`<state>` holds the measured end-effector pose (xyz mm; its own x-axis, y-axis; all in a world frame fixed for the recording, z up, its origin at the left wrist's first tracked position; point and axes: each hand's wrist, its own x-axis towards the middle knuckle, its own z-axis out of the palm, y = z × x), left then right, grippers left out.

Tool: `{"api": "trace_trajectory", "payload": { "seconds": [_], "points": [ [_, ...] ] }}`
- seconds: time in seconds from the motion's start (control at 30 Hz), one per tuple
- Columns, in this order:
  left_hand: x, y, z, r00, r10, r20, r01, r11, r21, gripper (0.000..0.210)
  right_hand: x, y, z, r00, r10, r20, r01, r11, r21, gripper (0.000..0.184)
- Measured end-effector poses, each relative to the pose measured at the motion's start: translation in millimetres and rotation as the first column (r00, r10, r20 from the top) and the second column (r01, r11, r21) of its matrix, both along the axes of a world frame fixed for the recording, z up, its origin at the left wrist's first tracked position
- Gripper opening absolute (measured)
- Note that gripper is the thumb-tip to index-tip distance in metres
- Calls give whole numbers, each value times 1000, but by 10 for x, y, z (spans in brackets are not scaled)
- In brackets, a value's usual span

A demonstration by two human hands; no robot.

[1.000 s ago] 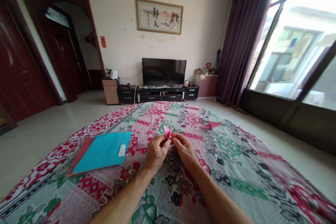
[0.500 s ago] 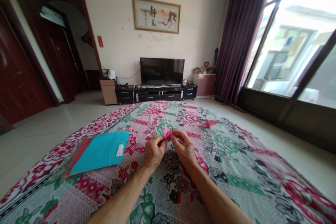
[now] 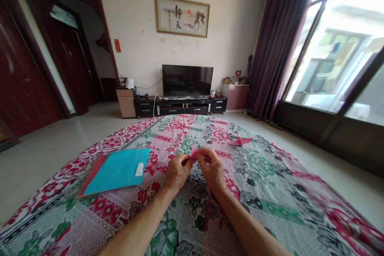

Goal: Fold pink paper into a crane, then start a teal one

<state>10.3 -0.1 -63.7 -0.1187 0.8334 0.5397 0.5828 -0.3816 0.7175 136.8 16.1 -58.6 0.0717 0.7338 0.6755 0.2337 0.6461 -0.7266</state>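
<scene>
Between my two hands is a small folded piece of pink paper (image 3: pixel 193 152), its pointed tip sticking up above the fingertips. My left hand (image 3: pixel 179 171) pinches its left side between thumb and fingers. On the other side, my right hand (image 3: pixel 211 168) grips the paper with thumb and forefinger, the other fingers curled. The lower part of the paper is hidden by my fingers. Farther off to the right, a folded pink paper crane (image 3: pixel 241 141) rests on the patterned tablecloth (image 3: pixel 192 216).
A blue packet of paper (image 3: pixel 120 170) with a white label lies on the left, over reddish sheets. The table's rounded far edge faces a television (image 3: pixel 187 81) on a low black cabinet (image 3: pixel 183 108). A window (image 3: pixel 336 56) with a purple curtain (image 3: pixel 274 48) stands at right.
The pink paper's raised part looks narrower now, with a single point showing. Both hands stay together, pinching it. The whole view has shifted slightly.
</scene>
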Motion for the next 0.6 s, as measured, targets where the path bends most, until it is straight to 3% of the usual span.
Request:
{"api": "trace_trajectory", "payload": {
  "seconds": [0.17, 0.4, 0.6],
  "points": [
    [-4, -4, 29, 998, 6, 58, -2, 998, -69, 22, -3, -39, 57, 995, -71, 70, 66, 995, 80, 5],
    [-27, 7, 72, 957, 19, 290, 49, 973, -226, 24, -3, -111, 69, 986, 15, 165, -37, 991, 131, 11],
    [-38, 3, 70, 943, -16, 331, 91, 973, -213, 27, 5, -104, 57, 972, 20, 234, -58, 985, 160, 14]
  ]
}}
